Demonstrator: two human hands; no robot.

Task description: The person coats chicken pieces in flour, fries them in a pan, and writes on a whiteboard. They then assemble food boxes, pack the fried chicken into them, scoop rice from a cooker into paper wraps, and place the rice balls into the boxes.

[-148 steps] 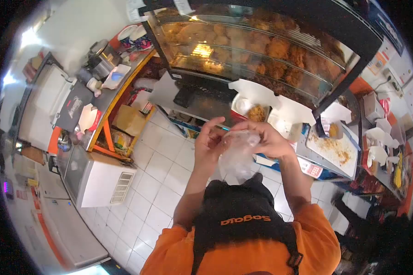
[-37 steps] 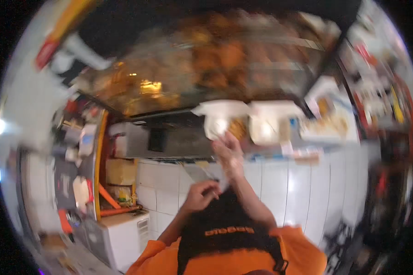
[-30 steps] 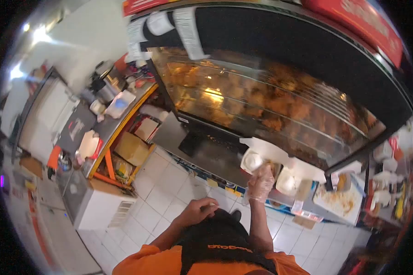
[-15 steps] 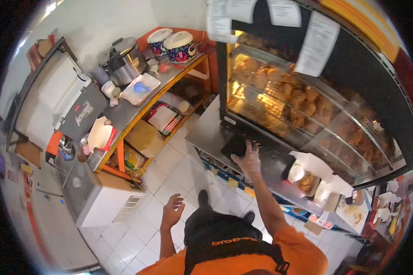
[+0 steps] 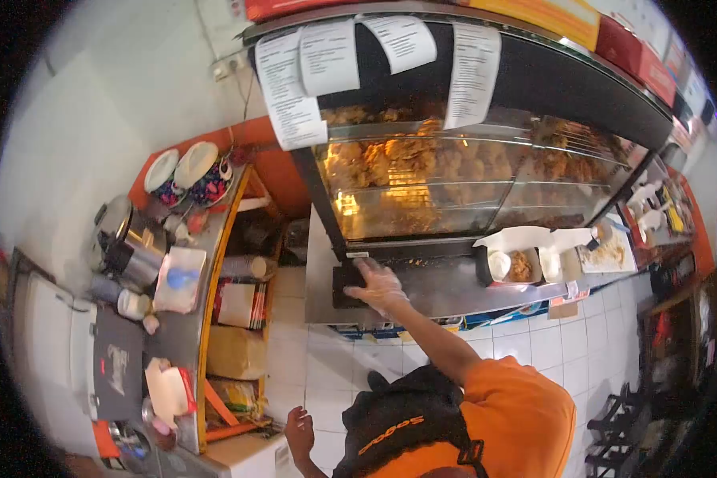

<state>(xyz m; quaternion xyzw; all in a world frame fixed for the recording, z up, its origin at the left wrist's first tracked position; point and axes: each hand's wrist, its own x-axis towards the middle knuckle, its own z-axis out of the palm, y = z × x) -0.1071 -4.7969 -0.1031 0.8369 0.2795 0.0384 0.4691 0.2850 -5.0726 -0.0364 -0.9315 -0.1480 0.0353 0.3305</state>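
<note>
My right hand (image 5: pixel 381 290), in a clear plastic glove, reaches forward with fingers spread. It overlaps a flat black thing (image 5: pixel 347 296) at the left end of the metal counter (image 5: pixel 442 299). Just behind that stands a glass display case (image 5: pixel 454 209) with fried chicken (image 5: pixel 386 162) on its racks. Low at my side hangs my bare left hand (image 5: pixel 299 430), its fingers loosely bent, apart and holding nothing. Further right on the counter is an open box (image 5: pixel 502 249) with a piece of fried chicken (image 5: pixel 521 266) and a white round item (image 5: pixel 499 265) inside.
A second open white box (image 5: pixel 564 260) and a crumb-covered tray (image 5: pixel 608 253) sit at the counter's right. Printed papers (image 5: pixel 472 76) hang on the case. Along the left, a side table (image 5: pixel 179 327) carries a metal cooker (image 5: pixel 132 247) and patterned pots (image 5: pixel 197 167).
The view has swung right, bringing the case more square-on. My right hand stays by the black thing, while my left hand sits lower in view.
</note>
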